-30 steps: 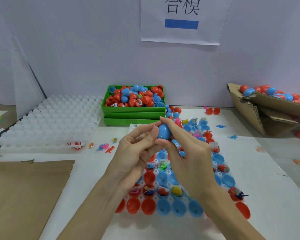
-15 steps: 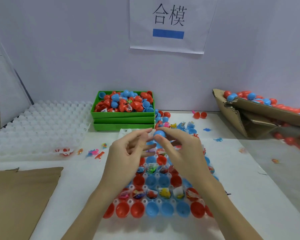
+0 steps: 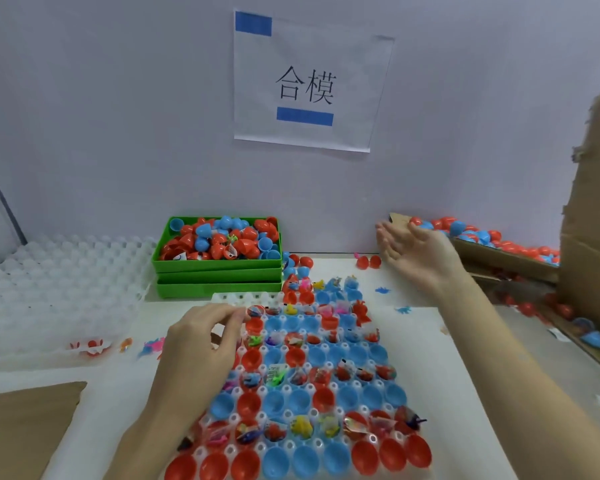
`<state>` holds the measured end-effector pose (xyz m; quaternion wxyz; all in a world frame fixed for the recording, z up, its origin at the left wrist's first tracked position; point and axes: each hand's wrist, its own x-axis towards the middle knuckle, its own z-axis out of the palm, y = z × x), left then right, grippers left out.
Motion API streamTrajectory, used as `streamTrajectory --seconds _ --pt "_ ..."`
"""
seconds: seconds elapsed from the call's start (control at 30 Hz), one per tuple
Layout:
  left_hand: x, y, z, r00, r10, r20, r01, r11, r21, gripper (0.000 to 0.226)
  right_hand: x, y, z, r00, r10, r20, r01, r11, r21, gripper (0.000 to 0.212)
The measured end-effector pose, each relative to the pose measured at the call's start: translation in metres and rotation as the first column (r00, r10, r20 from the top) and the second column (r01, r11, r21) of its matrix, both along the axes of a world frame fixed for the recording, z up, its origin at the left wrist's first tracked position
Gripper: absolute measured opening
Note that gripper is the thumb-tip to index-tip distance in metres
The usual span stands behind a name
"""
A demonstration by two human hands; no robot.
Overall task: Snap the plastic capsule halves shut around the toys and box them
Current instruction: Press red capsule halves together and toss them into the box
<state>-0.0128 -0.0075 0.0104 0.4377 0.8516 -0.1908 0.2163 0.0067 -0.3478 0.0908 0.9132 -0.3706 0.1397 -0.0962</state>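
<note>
A white cell tray (image 3: 243,298) in front of me holds rows of red and blue capsule halves (image 3: 298,400), several with small toys inside. My left hand (image 3: 201,344) hovers over the tray's upper left part, its fingers curled, fingertips next to a red half with a toy (image 3: 256,310); I cannot tell if it pinches anything. My right hand (image 3: 413,254) is raised at the right with fingers spread and empty, just in front of the cardboard box (image 3: 506,261) full of closed red and blue capsules (image 3: 465,230).
A stack of green bins (image 3: 219,275) with loose capsule halves stands behind the tray. An empty white cell tray (image 3: 59,285) lies at the left. Brown cardboard (image 3: 25,431) lies at the lower left. Loose toys (image 3: 149,346) and halves (image 3: 368,262) are scattered on the table.
Both hands held a blue capsule together above the tray. Now the right hand has swung out to the box and is empty; the left hand has dropped toward the tray.
</note>
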Motion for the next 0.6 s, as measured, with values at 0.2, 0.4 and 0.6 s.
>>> streamTrajectory --seconds 0.2,0.4,0.6 --pt "0.005 0.004 -0.005 0.999 0.04 -0.003 -0.039 0.994 0.103 0.009 -0.037 0.064 -0.059 0.988 0.085 -0.13 -0.128 0.92 -0.37 0.03" --pt "0.015 0.009 -0.02 0.997 0.053 -0.064 -0.039 0.978 0.203 0.016 -0.048 0.092 -0.071 0.988 0.117 -0.105 -0.155 0.839 -0.521 0.03" --pt "0.018 0.002 -0.029 0.99 -0.03 -0.137 0.085 0.902 0.423 0.056 -0.055 0.1 -0.07 0.98 0.179 -0.086 -0.196 0.802 -0.564 0.033"
